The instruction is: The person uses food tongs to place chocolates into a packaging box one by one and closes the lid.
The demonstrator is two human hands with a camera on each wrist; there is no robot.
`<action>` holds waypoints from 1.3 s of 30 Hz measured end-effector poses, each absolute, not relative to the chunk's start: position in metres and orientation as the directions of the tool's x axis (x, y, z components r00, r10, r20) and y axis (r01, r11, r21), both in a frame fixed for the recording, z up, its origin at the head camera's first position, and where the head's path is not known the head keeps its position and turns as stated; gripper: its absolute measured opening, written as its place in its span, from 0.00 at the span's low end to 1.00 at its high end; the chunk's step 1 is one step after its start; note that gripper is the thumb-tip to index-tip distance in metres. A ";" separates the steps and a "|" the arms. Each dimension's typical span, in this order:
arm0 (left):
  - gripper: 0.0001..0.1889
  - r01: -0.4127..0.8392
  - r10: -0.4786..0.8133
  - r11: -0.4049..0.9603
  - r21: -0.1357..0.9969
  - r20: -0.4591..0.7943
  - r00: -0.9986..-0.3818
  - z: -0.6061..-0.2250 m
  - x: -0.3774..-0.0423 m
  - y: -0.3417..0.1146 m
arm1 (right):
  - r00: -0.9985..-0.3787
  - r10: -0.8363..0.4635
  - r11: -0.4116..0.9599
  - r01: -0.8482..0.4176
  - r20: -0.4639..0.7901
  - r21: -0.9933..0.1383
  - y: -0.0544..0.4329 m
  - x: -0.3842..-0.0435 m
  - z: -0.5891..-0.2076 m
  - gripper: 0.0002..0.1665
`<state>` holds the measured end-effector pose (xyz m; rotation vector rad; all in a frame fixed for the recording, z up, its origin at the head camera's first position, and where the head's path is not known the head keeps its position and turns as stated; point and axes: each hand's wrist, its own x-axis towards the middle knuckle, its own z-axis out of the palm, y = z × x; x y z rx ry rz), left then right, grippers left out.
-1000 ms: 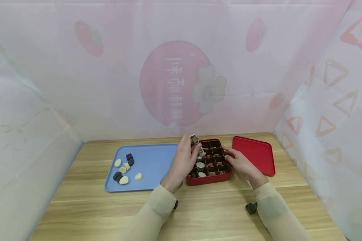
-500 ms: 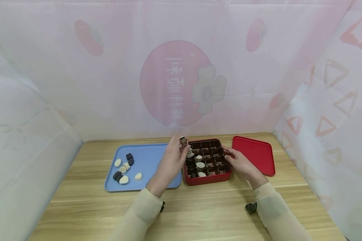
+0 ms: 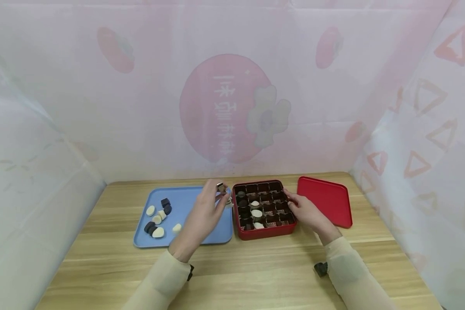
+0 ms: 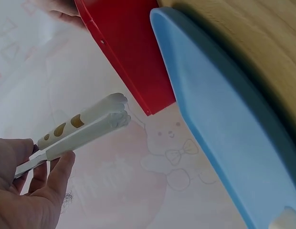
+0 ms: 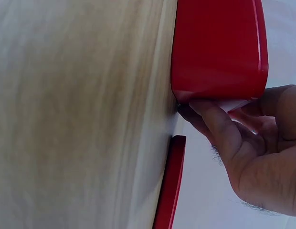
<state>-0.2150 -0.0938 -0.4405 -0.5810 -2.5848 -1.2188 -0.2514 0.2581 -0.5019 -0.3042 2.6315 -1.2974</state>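
Note:
My left hand (image 3: 201, 211) holds a pair of tongs (image 4: 93, 113) with white, gold-marked arms and scalloped tips. The tips stand close together with nothing visible between them, over the right edge of the blue tray (image 3: 205, 239). A red box (image 3: 267, 233) with a dark divided insert stands right of the tray. Dark chocolates (image 3: 241, 194) fill its left column, and white chocolates (image 3: 257, 213) sit in the second column's nearer cells. On the box's right wall rest the fingers of my right hand (image 3: 306, 212), also seen against the red side in the right wrist view.
Several white and dark chocolates lie on the tray's left half, among them a white one (image 3: 158, 232) and a dark cube (image 3: 165, 202). A red lid (image 3: 329, 202) lies flat right of the box. A printed cloth (image 3: 139, 107) closes off the back and sides.
My left hand has moved the tongs left, from over the box to the tray's right edge. A white chocolate now shows in the second column. My right hand stays at the box.

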 end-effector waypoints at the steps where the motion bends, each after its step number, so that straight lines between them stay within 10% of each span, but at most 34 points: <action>1: 0.11 0.438 0.257 0.581 0.686 0.356 -0.898 -0.440 -0.213 -0.096 | -0.960 -0.269 0.599 -0.106 -0.075 -0.794 0.258 -0.251 -0.501 0.36; 39: 0.11 0.453 0.243 0.663 0.596 0.401 -0.883 -0.451 -0.182 -0.207 | -0.954 -0.289 0.685 -0.150 -0.078 -0.713 0.254 -0.256 -0.494 0.37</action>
